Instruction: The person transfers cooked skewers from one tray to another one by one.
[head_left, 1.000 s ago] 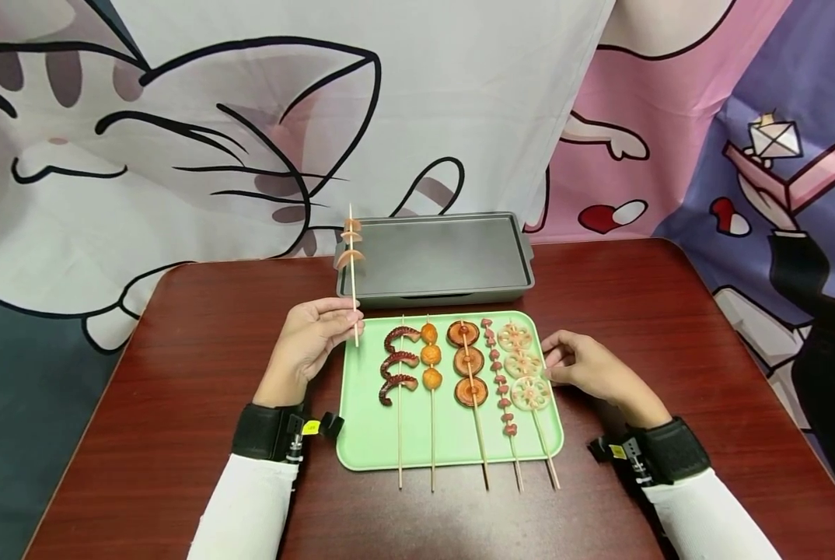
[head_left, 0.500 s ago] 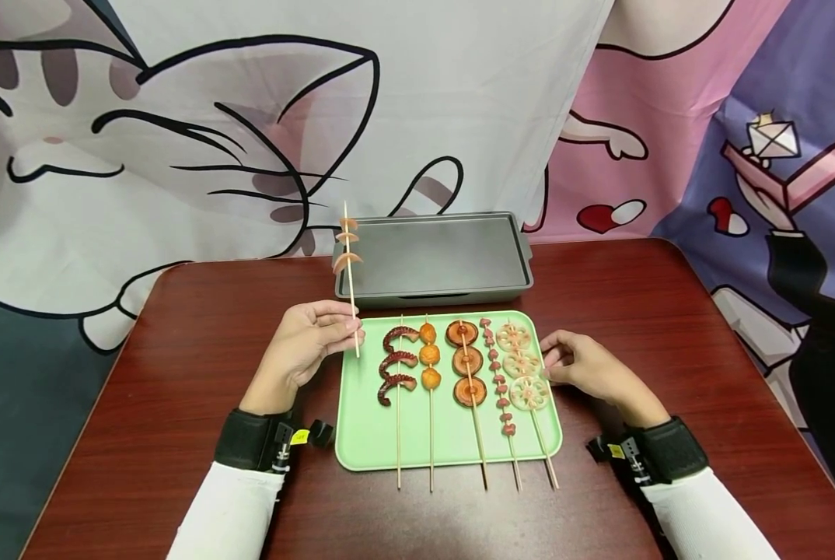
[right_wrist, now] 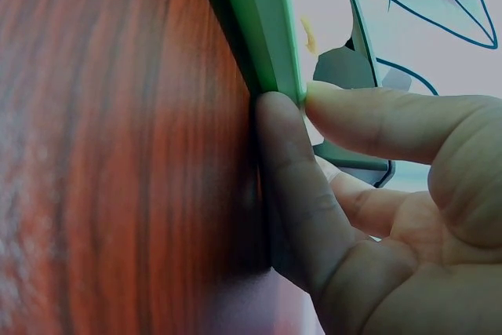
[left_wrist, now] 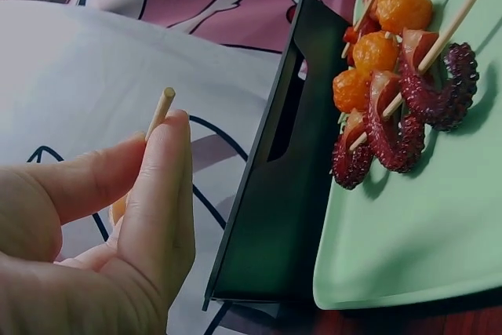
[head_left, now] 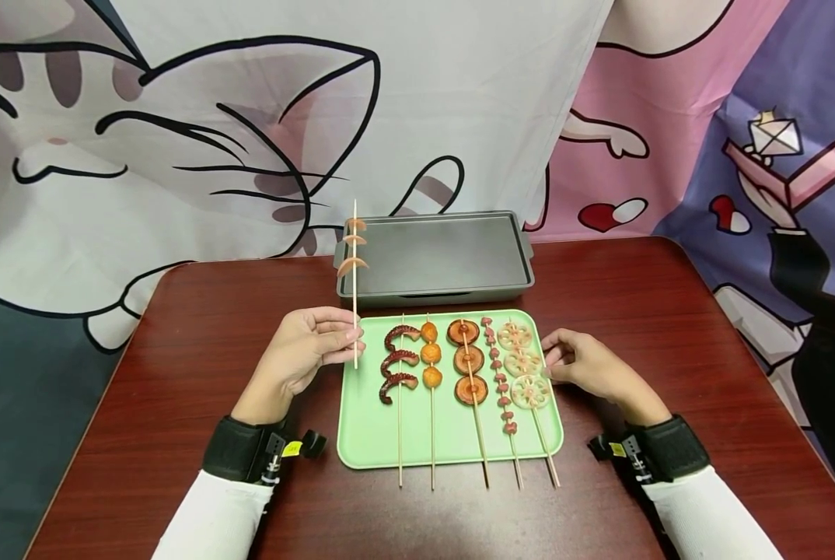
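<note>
My left hand [head_left: 304,351] pinches the lower stick of a skewer [head_left: 354,292] with three curved orange-pink slices, between thumb and fingers. The skewer points away from me, in front of the grey pan's left end. In the left wrist view the stick's cut end [left_wrist: 167,94] pokes out past the fingertips. My right hand [head_left: 588,364] grips the right rim of a light green tray [head_left: 368,443], thumb above and a finger beneath in the right wrist view. On the tray lie skewers of octopus tentacles [head_left: 400,359], orange balls [head_left: 431,355], mushroom slices [head_left: 468,361], small reddish pieces [head_left: 501,389] and lotus root slices [head_left: 529,392].
Behind the green tray stands a rectangular grey pan [head_left: 438,253] with raised edges. Skewer sticks overhang the tray's near edge. The reddish-brown wooden table [head_left: 214,334] ends at a printed cloth backdrop [head_left: 501,101]. A dark object [head_left: 830,381] stands beyond the right edge.
My left hand has drawn back slightly toward me with the skewer, whose lower end now reaches nearer my side, by the green tray's left edge. My right hand and the tray stay put.
</note>
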Demonstrator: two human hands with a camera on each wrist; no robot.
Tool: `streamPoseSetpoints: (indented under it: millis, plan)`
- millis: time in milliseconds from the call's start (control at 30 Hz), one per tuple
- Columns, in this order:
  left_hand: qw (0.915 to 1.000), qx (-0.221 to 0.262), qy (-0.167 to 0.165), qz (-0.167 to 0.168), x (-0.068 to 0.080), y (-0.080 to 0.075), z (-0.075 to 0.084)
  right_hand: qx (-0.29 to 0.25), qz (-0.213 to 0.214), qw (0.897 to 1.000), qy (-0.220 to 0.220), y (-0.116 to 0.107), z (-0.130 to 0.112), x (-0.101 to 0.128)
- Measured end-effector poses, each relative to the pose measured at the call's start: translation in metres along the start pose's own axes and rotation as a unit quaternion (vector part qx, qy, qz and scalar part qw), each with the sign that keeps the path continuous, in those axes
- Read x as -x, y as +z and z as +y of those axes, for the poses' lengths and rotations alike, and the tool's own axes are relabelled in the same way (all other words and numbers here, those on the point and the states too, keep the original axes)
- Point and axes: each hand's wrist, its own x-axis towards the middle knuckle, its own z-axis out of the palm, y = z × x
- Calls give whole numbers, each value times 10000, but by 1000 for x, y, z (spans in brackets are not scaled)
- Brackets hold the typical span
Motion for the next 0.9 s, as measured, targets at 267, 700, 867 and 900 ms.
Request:
streamPoseSetpoints:
  millis: [267,700,867,900]
  plan:
    - [9998,-195,-45,-29,5,0,-1,157,52,9999,0,0,0,-1]
    - [9994,-252,-181,-179,16,3,-9,112,35,9999,-1,0,0,-2]
    - [9990,-302,-183,-289,20,2,-11,139,62,9999,25,1,0,-1]
    - [9989,-306,-185,-293,20,2,-11,134,60,9999,26,1,0,-1]
